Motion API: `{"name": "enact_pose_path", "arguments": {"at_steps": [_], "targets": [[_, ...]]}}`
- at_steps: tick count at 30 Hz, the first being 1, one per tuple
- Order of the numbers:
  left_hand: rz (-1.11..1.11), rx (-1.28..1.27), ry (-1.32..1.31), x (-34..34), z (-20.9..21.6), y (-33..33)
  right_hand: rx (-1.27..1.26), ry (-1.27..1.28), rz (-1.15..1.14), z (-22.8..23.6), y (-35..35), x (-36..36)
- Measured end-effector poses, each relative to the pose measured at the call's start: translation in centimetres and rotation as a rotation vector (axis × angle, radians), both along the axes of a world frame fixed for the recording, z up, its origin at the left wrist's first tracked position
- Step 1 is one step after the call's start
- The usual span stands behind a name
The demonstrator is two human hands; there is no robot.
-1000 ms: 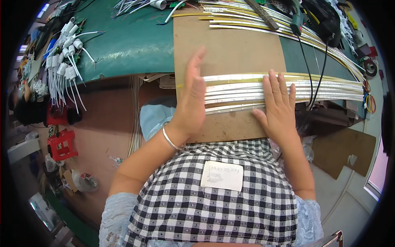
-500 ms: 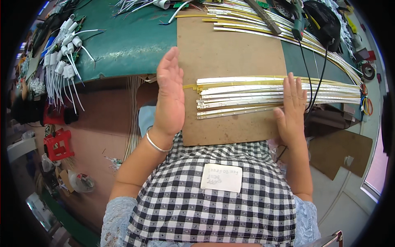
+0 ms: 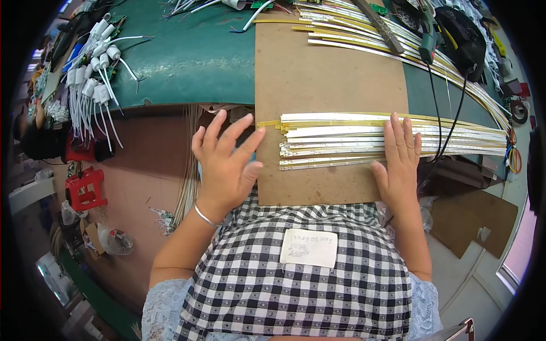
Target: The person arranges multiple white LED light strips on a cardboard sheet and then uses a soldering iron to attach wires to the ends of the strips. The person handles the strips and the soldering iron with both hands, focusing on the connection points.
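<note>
A: Which materials are around the person?

B: The table (image 3: 193, 71) has a green cover, smooth and a little shiny. On it lies a flat brown board (image 3: 330, 74), which is dull, with small dark spots toward the near edge. This board reaches over the table's front edge as far as the apron (image 3: 256, 295), a cloth of black and white checks. The bracelet (image 3: 206, 216) is a thin, smooth silver ring.

A: And the strips?

B: The strips (image 3: 335, 140) lie across the board, side by side in a loose bundle. They are long, thin and flat, some silvery white and some yellow. Their left ends are uneven; a yellow piece sticks out more than the others. At the far right there are coloured wires (image 3: 514, 156), and two black cords (image 3: 437, 108) cross over the bundle.

A: How are the hands?

B: The right hand (image 3: 401, 162) lies flat over the strips, its fingers nearly straight and the thumb apart. The left hand (image 3: 224, 167) is open with spread, slightly bent fingers, beside the board's left edge. Its fingertips are near the yellow end; whether they touch, I cannot tell.
</note>
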State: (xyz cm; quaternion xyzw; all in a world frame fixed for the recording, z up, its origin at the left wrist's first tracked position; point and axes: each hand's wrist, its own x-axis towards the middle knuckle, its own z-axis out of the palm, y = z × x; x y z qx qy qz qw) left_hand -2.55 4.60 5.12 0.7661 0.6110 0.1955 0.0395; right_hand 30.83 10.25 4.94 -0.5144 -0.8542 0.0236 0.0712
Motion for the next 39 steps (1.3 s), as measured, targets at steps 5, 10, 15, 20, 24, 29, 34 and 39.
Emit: {"name": "enact_pose_path", "arguments": {"at_steps": [5, 10, 15, 20, 24, 29, 34, 39], "targets": [[-0.038, -0.033, -0.052, 0.1, -0.7, 0.6, -0.009, 0.010, -0.006, 0.0, 0.0, 0.2], [-0.068, -0.014, -0.085, 0.0, -1.6, 0.3, -0.014, -0.018, -0.013, 0.2, 0.1, 0.0], [-0.059, 0.024, -0.070, 0.1, -2.2, -0.1, -0.011, -0.052, -0.008, 0.2, 0.0, -0.1], [-0.103, 0.036, -0.028, -0.1, -1.3, 0.7, -0.019, -0.044, -0.013, 0.0, 0.0, -0.2], [-0.192, 0.018, -0.033, 0.3, -1.6, 1.7, -0.040, -0.075, -0.031, 0.5, -0.2, -0.5], [-0.264, -0.097, -0.167, 0.0, -1.7, 2.3, -0.021, -0.167, 0.054, 2.2, -0.9, -1.6], [-0.388, -0.059, -0.154, 0.3, -1.6, 0.3, -0.137, -0.166, 0.159, 2.2, -1.0, -3.8], [-0.328, -0.131, -0.101, 1.9, 0.1, 1.1, -0.080, -0.165, 0.151, 2.1, -0.1, -4.8]]}}
